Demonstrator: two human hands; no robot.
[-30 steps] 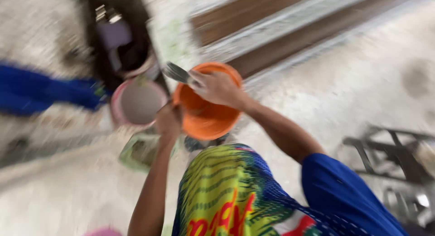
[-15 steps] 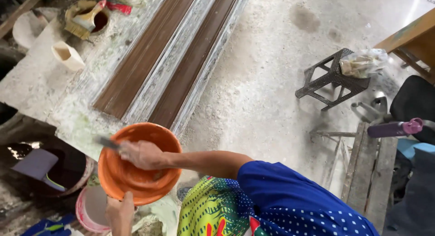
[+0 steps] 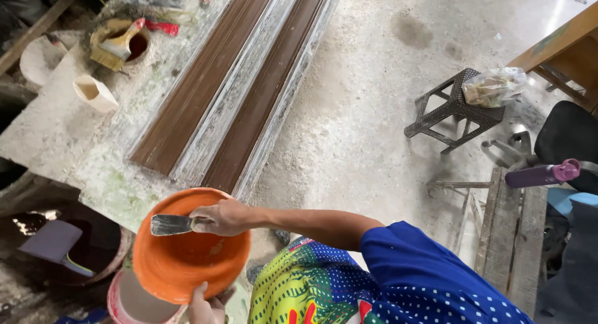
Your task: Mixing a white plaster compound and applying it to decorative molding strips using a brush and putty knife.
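Observation:
My right hand (image 3: 227, 217) grips the handle of a metal scraper (image 3: 169, 224), whose flat blade points left over the open top of an orange bowl (image 3: 180, 268). My left hand (image 3: 202, 305) holds that bowl from below at its near edge; only the fingers show at the bottom of the view. The bowl tilts toward me and its inside looks smeared. It hangs just off the near end of a dusty workbench (image 3: 56, 131), above a pink-rimmed bucket (image 3: 134, 302).
Two long brown moulding strips (image 3: 205, 87) lie on the bench, with a brush in a crusted pot (image 3: 118, 44) and a cream cup (image 3: 93, 92). A dark tub with a scoop (image 3: 62, 249) stands left. On the right are a stool (image 3: 458, 109) carrying a bag and a purple bottle (image 3: 542, 173).
The view has swung from the buckets up to the bench and floor. The orange bowl and scraper stay in my hands, the scraper now held across the bowl's rim.

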